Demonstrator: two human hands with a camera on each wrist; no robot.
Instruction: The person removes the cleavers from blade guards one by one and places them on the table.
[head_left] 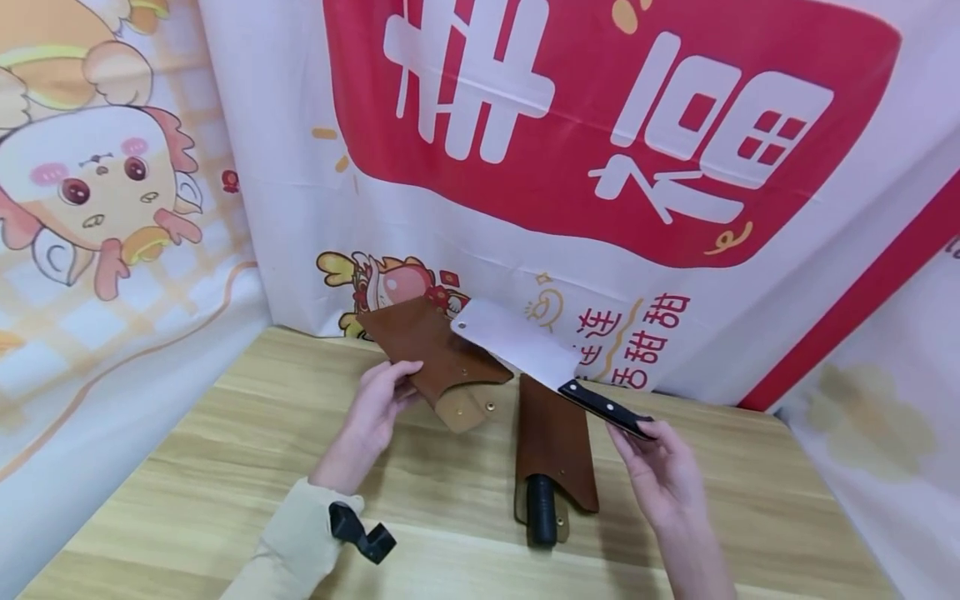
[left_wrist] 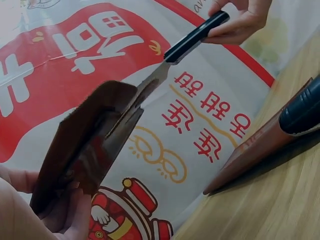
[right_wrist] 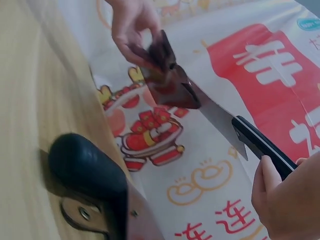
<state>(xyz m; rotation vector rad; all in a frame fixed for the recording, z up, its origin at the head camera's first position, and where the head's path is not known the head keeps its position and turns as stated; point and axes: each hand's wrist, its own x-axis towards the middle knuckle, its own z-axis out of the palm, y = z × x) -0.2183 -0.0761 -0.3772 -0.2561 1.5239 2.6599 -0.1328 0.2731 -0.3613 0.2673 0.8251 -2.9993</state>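
Observation:
My left hand [head_left: 377,402] grips a brown leather sheath [head_left: 408,337] by its edge, thumb on the face, raised over the table. In my right hand [head_left: 663,475] is a cleaver [head_left: 517,337], held by the end of its black riveted handle [head_left: 603,408]. Its broad blade points up and left, the holed corner right at the sheath's mouth. In the left wrist view the blade [left_wrist: 152,85] overlaps the sheath's opening. Below, on the table, lies a second brown sheath [head_left: 551,425] with a black handle [head_left: 542,508] sticking out of it toward me.
The wood-grain table [head_left: 187,500] runs back to a white cloth backdrop [head_left: 277,208] with red and white lettering. A printed cloth with a cartoon figure [head_left: 97,183] hangs at the left. A black mount [head_left: 360,533] sits on my left sleeve [head_left: 292,533].

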